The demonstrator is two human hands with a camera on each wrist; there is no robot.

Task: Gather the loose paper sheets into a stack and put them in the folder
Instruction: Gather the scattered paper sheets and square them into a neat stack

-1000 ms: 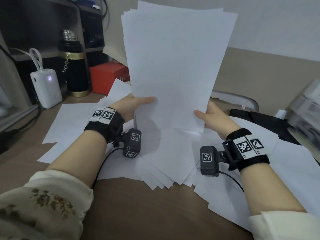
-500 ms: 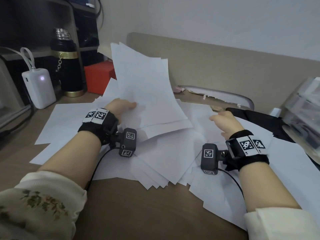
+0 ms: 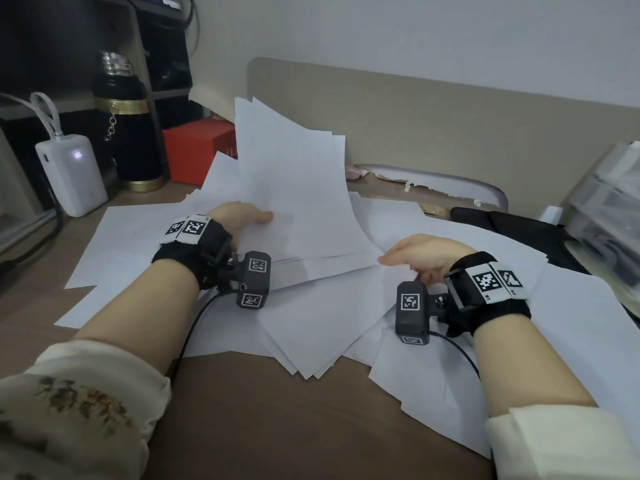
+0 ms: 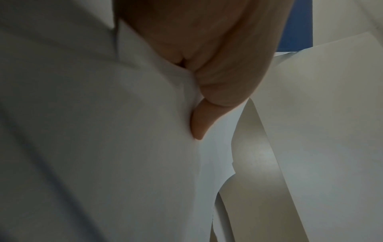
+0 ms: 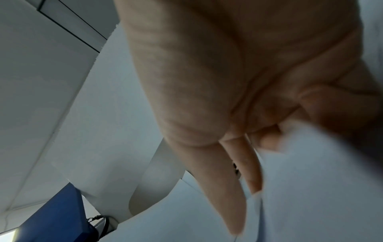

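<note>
My left hand [image 3: 242, 220] grips a stack of white sheets [image 3: 294, 188] by its lower left edge and holds it tilted up over the desk. In the left wrist view the thumb [image 4: 199, 124] presses on the paper [image 4: 103, 131]. Loose sheets [image 3: 311, 323] lie fanned over the brown desk [image 3: 277, 427] beneath both arms. My right hand [image 3: 415, 254] lies palm down on the loose sheets by the stack's lower right corner. Its fingers [image 5: 223, 188] are stretched out against a blurred sheet [image 5: 311, 188]. A blue board with a metal clip [image 5: 56, 212], perhaps the folder, shows only in the wrist views.
A white power bank [image 3: 72, 171], a black flask [image 3: 128, 123] and a red box [image 3: 197, 150] stand at the back left. A grey chair back [image 3: 433, 181] and a black bag [image 3: 519, 223] sit behind the paper. Clear plastic drawers [image 3: 609, 202] stand at the right.
The right hand let go of the upright stack and came down onto the loose sheets. The left hand alone lowered the stack and tilted it to the left.
</note>
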